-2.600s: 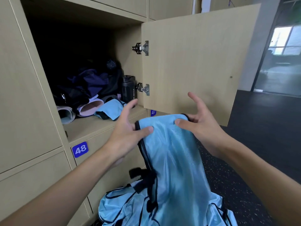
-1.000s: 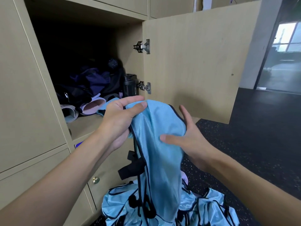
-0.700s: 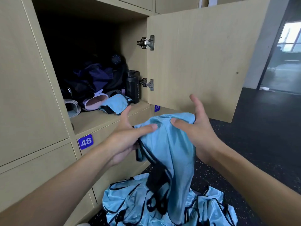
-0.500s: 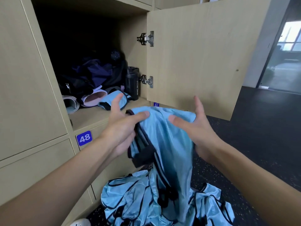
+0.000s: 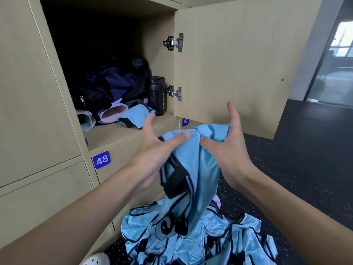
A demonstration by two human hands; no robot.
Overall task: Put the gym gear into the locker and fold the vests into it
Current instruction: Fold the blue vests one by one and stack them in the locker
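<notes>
glossy cloth vest [image 5: 193,169], seemingly matt wood door [image 5: 238,64]

Daylight from the window [image 5: 343,41] at far right lights my view evenly. The locker [image 5: 99,44] interior falls into deep shadow. Edges bow from wide-angle distortion; my near forearms look soft.

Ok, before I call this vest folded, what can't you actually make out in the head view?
- Back of the locker: in deep shadow, contents there unreadable.
- Dark gear: piled together, separate items not distinguishable.
- Held vest: bunched between left hand and right hand; fold state unclear, the grip covers its top.
- Vest pile: cut off by the bottom edge, count unknown.
</notes>
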